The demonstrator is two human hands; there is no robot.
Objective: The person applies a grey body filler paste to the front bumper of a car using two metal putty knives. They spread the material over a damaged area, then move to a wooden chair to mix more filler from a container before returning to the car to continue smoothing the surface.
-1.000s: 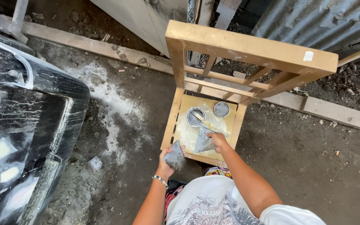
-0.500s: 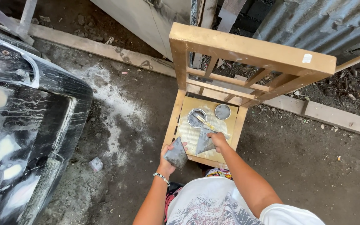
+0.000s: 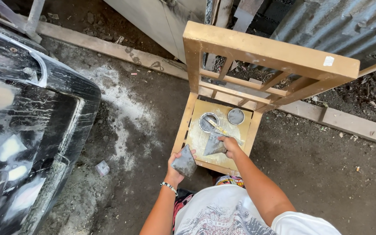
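A large black car body panel [image 3: 27, 130] lies well apart to the left of the wooden chair [image 3: 257, 56]; between them is open dirt ground [image 3: 127, 130] with pale dust; the chair seat [image 3: 205, 135] carries an open round tin [image 3: 208, 122] and its lid [image 3: 236, 116] near the backrest; the right hand [image 3: 230, 146] grips a grey spreader [image 3: 214, 146] resting on the seat, just before the tin; the left hand [image 3: 177, 167] clasps a grey square board [image 3: 184, 162] at the seat's front left edge, partly over it.
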